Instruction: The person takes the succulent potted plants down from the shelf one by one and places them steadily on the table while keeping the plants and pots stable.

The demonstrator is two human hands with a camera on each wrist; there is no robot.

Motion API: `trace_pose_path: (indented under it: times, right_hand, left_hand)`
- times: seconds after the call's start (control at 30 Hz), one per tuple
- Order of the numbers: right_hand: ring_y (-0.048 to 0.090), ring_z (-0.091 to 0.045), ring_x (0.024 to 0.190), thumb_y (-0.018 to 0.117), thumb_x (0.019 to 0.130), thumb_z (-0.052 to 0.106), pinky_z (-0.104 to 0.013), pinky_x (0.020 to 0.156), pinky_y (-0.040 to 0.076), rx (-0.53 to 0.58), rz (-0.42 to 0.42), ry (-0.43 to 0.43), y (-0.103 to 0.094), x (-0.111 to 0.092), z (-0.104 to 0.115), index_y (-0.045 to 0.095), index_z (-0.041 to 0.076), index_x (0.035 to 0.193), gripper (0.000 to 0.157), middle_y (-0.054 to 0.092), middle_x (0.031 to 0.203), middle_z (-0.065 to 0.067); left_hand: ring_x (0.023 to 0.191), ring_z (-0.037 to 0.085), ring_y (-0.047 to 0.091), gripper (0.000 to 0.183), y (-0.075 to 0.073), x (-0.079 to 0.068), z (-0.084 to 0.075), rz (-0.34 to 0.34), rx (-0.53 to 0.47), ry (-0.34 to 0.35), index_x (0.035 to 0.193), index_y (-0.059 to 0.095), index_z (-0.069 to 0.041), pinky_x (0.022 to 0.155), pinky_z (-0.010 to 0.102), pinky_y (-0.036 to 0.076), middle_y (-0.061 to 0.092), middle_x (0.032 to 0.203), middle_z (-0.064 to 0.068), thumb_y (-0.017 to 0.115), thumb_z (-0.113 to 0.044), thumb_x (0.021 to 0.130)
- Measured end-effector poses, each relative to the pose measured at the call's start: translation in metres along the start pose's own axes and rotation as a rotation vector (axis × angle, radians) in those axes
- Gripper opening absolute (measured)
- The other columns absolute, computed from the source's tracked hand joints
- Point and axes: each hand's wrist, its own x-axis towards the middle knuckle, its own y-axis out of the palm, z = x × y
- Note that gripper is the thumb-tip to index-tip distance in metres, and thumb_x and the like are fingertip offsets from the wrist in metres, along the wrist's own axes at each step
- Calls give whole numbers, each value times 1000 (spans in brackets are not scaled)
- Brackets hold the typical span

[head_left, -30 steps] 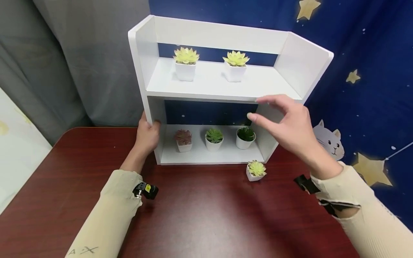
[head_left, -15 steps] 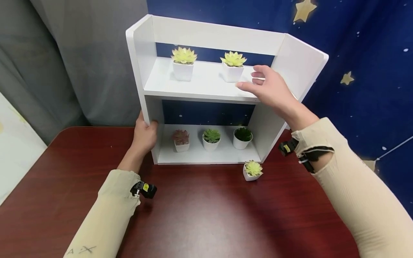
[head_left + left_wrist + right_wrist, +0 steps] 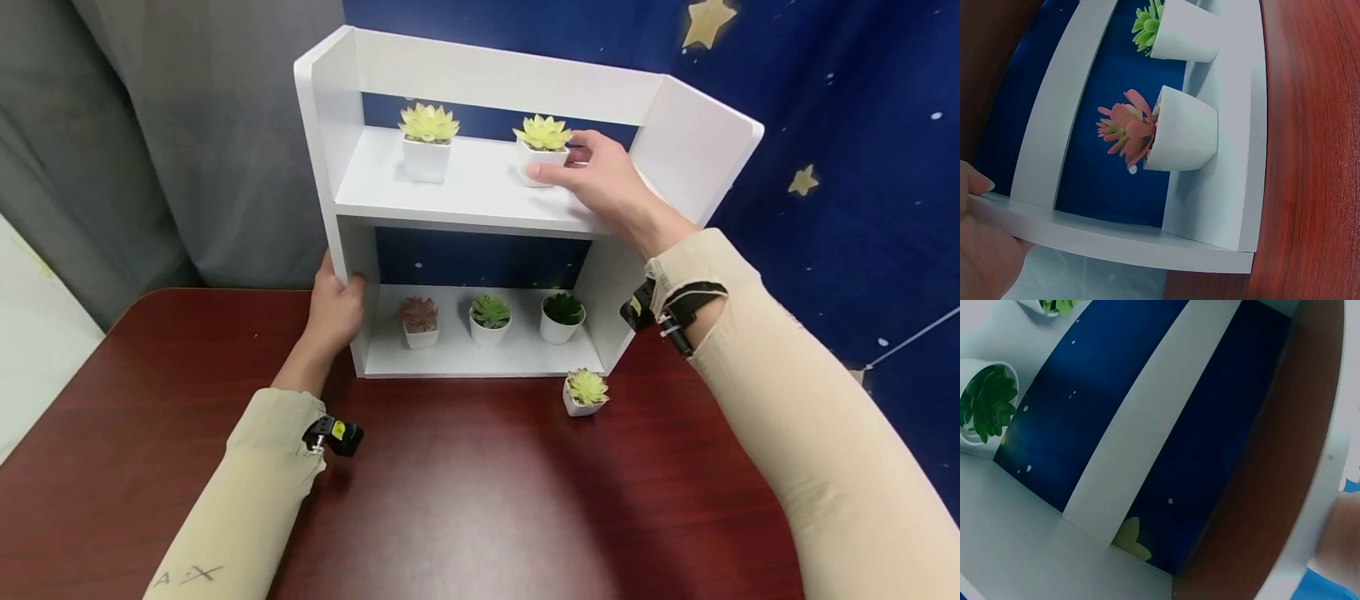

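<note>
A white two-tier shelf (image 3: 510,73) stands on the table, its left side panel gripped by my left hand (image 3: 335,312), thumb on the inner side. In the left wrist view, my left hand (image 3: 988,250) holds the panel's edge. On the upper tier, my right hand (image 3: 611,182) pinches the white pot of a yellow-green succulent (image 3: 542,133); the thumb is in front and the fingers are partly hidden behind. The pot appears to rest on the board. A matching succulent (image 3: 427,154) sits to its left. The right wrist view shows my right hand (image 3: 1338,544) only partly, at the edge.
Below stand a reddish succulent (image 3: 420,323), a green one (image 3: 489,321) and a dark green one (image 3: 560,321). Another yellow-green succulent (image 3: 585,393) sits on the reddish-brown table (image 3: 450,500) by the shelf's front right corner. Behind hang a grey curtain (image 3: 247,150) and a blue star-patterned cloth (image 3: 847,100).
My right hand has moved up and left from the front of the upper board to the right succulent and taken hold of its pot. The left hand has stayed on the side panel.
</note>
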Motion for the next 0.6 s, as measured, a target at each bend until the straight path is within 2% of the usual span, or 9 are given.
trace_pose_path:
  times: [0.13,0.23,0.33,0.4,0.6]
  right_hand:
    - [45,-12,130,81,77,57,-28,111,36,16,-83,-7,5,9,0,39,21,155,95,49,151,-1]
    - [46,-13,113,83,75,57,-26,95,38,10,-141,-18,9,12,-2,51,20,146,86,57,130,2]
    - [45,-13,100,82,77,57,-26,82,35,-5,-168,-32,11,12,-5,59,18,132,71,53,106,6]
    - [44,-13,95,81,78,55,-27,79,33,-6,-178,-46,12,11,-7,62,17,123,62,50,98,6]
    - [44,-12,96,80,79,52,-25,80,34,10,-180,-73,15,9,-6,62,17,121,57,52,99,8]
  left_hand:
    - [138,35,39,55,3,2,-1,0,-10,-5,156,29,-7,119,59,29,40,155,23,37,-5,101]
    - [139,37,40,55,6,1,0,0,0,-16,156,29,-7,119,57,29,40,155,24,37,-5,102]
    - [139,37,40,55,6,0,3,2,5,-14,156,29,-7,119,57,29,40,155,24,37,-5,102]
    - [138,36,41,55,6,-1,4,0,9,-11,156,29,-7,118,57,30,41,154,24,37,-6,102]
    - [137,32,42,54,3,-2,5,-20,17,-9,156,31,-9,118,56,31,43,153,22,37,-7,102]
